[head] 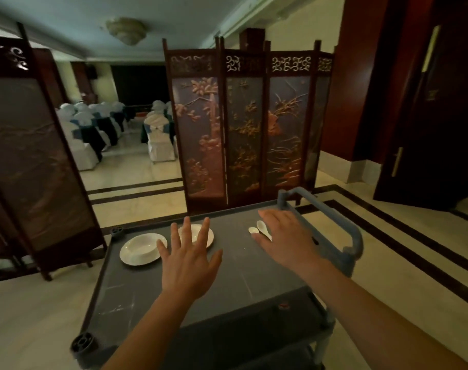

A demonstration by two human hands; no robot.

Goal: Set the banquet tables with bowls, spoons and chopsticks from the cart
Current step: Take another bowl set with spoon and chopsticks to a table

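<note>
A grey service cart [136, 295] stands in front of me. Two white bowls rest on its top at the far left: one [140, 249] in full view, the other [210, 233] partly hidden behind my left hand [188, 263]. That hand hovers over the cart top with fingers spread and holds nothing. Two white spoons [258, 227] lie at the far right of the top. My right hand [286, 240] is open, palm down, just right of the spoons and partly over them. No chopsticks are visible.
The cart's handle [342, 225] rises at its right end. A carved folding screen [243, 129] stands right behind the cart, another screen [27, 161] at the left. Between them a gap leads to covered banquet chairs [158, 137]. A dark wooden door [425, 116] is at the right.
</note>
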